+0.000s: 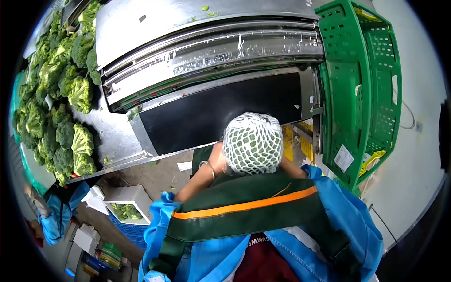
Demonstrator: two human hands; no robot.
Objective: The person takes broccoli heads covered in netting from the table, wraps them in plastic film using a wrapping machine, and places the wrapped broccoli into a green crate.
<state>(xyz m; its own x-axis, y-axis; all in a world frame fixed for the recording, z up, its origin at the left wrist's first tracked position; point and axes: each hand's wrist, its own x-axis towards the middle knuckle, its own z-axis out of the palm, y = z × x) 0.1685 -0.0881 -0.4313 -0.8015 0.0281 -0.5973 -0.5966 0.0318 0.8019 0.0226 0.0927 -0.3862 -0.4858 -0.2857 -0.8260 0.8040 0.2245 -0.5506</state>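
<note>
Netted broccoli (253, 144) held up just in front of the chest, 6 o'clock of the black plate (221, 110), not resting on it. White mesh sleeve, green showing through.

Left hand (217, 159) against its 8 o'clock side, bracelet (207, 165) on the wrist; fingers run out of sight behind the net, can't tell how closed. Right wrist (292, 168) at 4 o'clock; right hand hidden by the broccoli, fingers can't be called.

From the broccoli:
- 6: dark green apron (244, 223) with orange stripe, over blue sleeves and dark red shirt (265, 261).
- 11 to 12: the plate, then metal roller unit (211, 56), surface shiny and streaked; green scraps on the steel top (155, 19) past it.
- 2: green perforated crates (342, 94) side by side; white label (344, 158) at 3.
- 9: big broccoli heap (56, 108) on the steel table (115, 136).
- 8: white box (146, 207) with more broccoli inside, blue crate (134, 232) just below. Another person's blue sleeve (55, 217) farther out.
</note>
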